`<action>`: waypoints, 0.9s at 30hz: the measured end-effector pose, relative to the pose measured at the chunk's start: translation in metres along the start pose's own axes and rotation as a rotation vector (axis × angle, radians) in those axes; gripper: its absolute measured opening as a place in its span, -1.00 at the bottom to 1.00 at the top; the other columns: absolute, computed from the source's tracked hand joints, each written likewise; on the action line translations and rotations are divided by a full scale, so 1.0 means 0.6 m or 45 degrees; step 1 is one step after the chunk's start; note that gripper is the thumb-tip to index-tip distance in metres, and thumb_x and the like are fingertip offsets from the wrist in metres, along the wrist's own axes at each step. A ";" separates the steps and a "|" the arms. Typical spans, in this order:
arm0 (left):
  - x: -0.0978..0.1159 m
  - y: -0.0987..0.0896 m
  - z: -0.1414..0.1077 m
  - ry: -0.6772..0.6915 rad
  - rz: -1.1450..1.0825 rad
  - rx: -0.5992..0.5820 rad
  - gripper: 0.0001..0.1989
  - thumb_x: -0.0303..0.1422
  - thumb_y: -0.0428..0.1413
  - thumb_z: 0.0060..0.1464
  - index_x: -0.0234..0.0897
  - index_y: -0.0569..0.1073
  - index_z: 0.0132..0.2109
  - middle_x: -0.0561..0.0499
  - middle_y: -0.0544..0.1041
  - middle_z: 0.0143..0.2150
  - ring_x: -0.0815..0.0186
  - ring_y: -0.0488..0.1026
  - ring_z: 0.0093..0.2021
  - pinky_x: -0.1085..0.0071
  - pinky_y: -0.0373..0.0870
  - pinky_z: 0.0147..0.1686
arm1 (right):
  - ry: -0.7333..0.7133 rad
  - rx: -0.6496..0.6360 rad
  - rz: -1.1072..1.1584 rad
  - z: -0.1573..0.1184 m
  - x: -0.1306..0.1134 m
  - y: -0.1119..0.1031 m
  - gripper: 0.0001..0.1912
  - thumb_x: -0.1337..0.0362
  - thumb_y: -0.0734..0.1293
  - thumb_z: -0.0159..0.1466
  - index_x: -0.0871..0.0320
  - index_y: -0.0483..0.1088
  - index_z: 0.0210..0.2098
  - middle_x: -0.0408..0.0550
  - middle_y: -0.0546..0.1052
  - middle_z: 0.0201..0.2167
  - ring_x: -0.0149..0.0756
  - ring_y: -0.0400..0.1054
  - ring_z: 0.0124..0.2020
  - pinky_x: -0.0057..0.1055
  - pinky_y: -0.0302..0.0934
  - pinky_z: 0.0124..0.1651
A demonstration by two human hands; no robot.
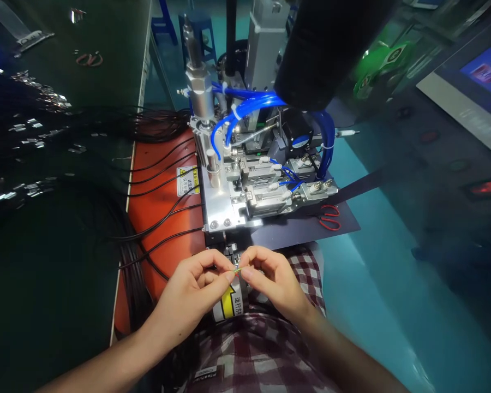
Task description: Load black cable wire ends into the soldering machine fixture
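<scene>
Our left hand (200, 281) and right hand (273, 278) pinch thin wires (239, 269) between fingertips, in front of the machine (225, 204). They look light, bendy and easily nicked; we judge them best held gently, with 2 fingertips per hand.

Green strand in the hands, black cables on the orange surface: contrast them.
Colour: the green strand is bright, the black cables dark. Place: the strand is pinched by the left hand and right hand; the cables lie across the orange surface. Visible length: strand short, cables long. Both are slender.
</scene>
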State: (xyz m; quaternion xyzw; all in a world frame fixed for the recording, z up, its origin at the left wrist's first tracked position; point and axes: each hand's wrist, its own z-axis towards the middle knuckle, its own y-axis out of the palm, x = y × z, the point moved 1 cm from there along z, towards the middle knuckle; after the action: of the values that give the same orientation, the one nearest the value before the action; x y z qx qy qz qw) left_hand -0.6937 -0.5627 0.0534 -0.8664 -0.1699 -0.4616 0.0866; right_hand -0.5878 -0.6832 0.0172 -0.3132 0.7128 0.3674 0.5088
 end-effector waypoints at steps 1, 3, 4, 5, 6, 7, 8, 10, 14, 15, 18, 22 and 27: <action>-0.001 0.000 0.001 -0.003 0.004 0.001 -0.76 -0.19 0.09 0.06 -0.30 0.37 -0.35 0.24 0.08 -0.68 0.52 0.00 -0.66 0.55 -0.13 -0.66 | -0.005 0.030 -0.021 -0.001 -0.001 0.003 -0.89 0.27 0.34 0.16 0.19 0.36 -0.43 -0.19 0.33 -0.52 -0.44 0.14 -0.48 -0.46 0.06 -0.40; -0.002 0.000 0.002 -0.006 0.009 0.002 -0.77 -0.19 0.09 0.07 -0.30 0.37 -0.34 0.23 0.09 -0.67 0.52 0.00 -0.65 0.55 -0.13 -0.65 | -0.004 0.077 -0.051 -0.002 -0.005 0.009 -0.90 0.29 0.34 0.14 0.18 0.35 -0.45 -0.20 0.33 -0.53 -0.43 0.14 -0.49 -0.45 0.06 -0.41; -0.002 0.000 0.003 -0.007 0.008 0.001 -0.76 -0.19 0.09 0.07 -0.30 0.37 -0.34 0.23 0.09 -0.67 0.52 0.00 -0.65 0.55 -0.13 -0.65 | -0.002 0.097 -0.061 -0.002 -0.006 0.011 -0.91 0.29 0.34 0.13 0.18 0.35 -0.46 -0.20 0.32 -0.54 -0.43 0.14 -0.49 -0.45 0.06 -0.41; -0.002 0.000 0.003 -0.007 0.004 0.001 -0.76 -0.19 0.10 0.07 -0.30 0.36 -0.35 0.23 0.09 -0.67 0.52 0.00 -0.65 0.55 -0.13 -0.65 | 0.002 0.116 -0.065 -0.002 -0.008 0.013 -0.90 0.29 0.34 0.12 0.18 0.35 -0.47 -0.20 0.32 -0.55 -0.43 0.13 -0.50 -0.45 0.06 -0.42; -0.003 0.001 0.003 -0.006 0.000 0.003 -0.76 -0.19 0.10 0.07 -0.30 0.35 -0.35 0.24 0.09 -0.67 0.52 -0.01 -0.65 0.55 -0.13 -0.65 | 0.011 0.132 -0.062 -0.001 -0.008 0.014 -0.90 0.29 0.34 0.12 0.18 0.35 -0.47 -0.20 0.33 -0.55 -0.43 0.13 -0.51 -0.45 0.06 -0.43; -0.003 0.001 0.003 -0.006 -0.003 0.006 -0.76 -0.19 0.10 0.07 -0.30 0.35 -0.35 0.24 0.09 -0.67 0.52 -0.01 -0.65 0.55 -0.13 -0.66 | 0.027 0.142 -0.048 -0.001 -0.008 0.015 -0.89 0.28 0.35 0.11 0.18 0.35 -0.48 -0.20 0.33 -0.56 -0.44 0.13 -0.51 -0.45 0.06 -0.43; -0.003 0.002 0.002 -0.004 -0.008 0.008 -0.75 -0.19 0.10 0.07 -0.30 0.34 -0.35 0.24 0.09 -0.67 0.51 -0.01 -0.65 0.55 -0.13 -0.66 | 0.046 0.147 -0.020 0.000 -0.006 0.016 -0.89 0.27 0.36 0.10 0.18 0.36 -0.48 -0.21 0.32 -0.56 -0.44 0.12 -0.52 -0.46 0.05 -0.44; -0.003 0.003 0.001 0.000 -0.018 0.013 -0.75 -0.18 0.09 0.07 -0.30 0.33 -0.35 0.25 0.08 -0.69 0.51 -0.02 -0.66 0.55 -0.13 -0.66 | 0.098 0.146 0.068 0.000 -0.001 0.017 -0.87 0.25 0.37 0.09 0.18 0.36 -0.49 -0.23 0.30 -0.59 -0.46 0.08 -0.55 -0.47 0.02 -0.48; -0.002 0.004 0.000 0.011 -0.048 0.011 -0.74 -0.17 0.09 0.07 -0.28 0.31 -0.37 0.25 0.09 -0.70 0.51 -0.03 -0.67 0.55 -0.13 -0.67 | 0.191 0.142 0.274 -0.001 0.011 0.018 -0.85 0.24 0.40 0.06 0.17 0.37 -0.48 -0.28 0.24 -0.65 -0.50 0.03 -0.61 -0.49 -0.05 -0.53; -0.001 0.004 -0.001 0.009 -0.051 0.010 -0.74 -0.17 0.09 0.07 -0.28 0.30 -0.37 0.25 0.09 -0.70 0.51 -0.03 -0.67 0.55 -0.13 -0.67 | 0.203 0.146 0.298 -0.001 0.013 0.018 -0.86 0.24 0.40 0.06 0.17 0.37 -0.48 -0.28 0.24 -0.65 -0.51 0.03 -0.61 -0.50 -0.06 -0.54; 0.000 0.004 -0.003 0.002 -0.040 0.016 -0.74 -0.17 0.09 0.07 -0.28 0.30 -0.37 0.25 0.09 -0.70 0.51 -0.03 -0.67 0.55 -0.13 -0.67 | 0.195 0.164 0.280 -0.003 0.011 0.018 -0.87 0.26 0.39 0.06 0.18 0.38 -0.49 -0.27 0.27 -0.66 -0.51 0.05 -0.61 -0.50 -0.05 -0.54; 0.001 0.004 -0.002 0.005 -0.023 0.012 -0.74 -0.16 0.09 0.07 -0.28 0.31 -0.37 0.25 0.09 -0.69 0.51 -0.01 -0.66 0.55 -0.13 -0.67 | 0.152 0.170 0.218 -0.004 0.004 0.019 -0.88 0.26 0.38 0.08 0.19 0.38 -0.48 -0.27 0.26 -0.65 -0.50 0.06 -0.60 -0.49 -0.04 -0.53; -0.002 0.004 -0.002 0.000 -0.025 0.008 -0.74 -0.16 0.09 0.08 -0.28 0.31 -0.36 0.25 0.08 -0.69 0.51 -0.02 -0.66 0.55 -0.13 -0.66 | 0.161 0.185 0.214 -0.003 0.005 0.022 -0.87 0.26 0.39 0.06 0.18 0.37 -0.49 -0.29 0.23 -0.66 -0.50 0.02 -0.61 -0.48 -0.07 -0.54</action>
State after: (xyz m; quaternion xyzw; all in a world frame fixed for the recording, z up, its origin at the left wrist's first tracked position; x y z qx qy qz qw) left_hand -0.6942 -0.5655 0.0529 -0.8644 -0.1800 -0.4618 0.0846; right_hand -0.6003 -0.6780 0.0172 -0.2372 0.7920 0.3354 0.4516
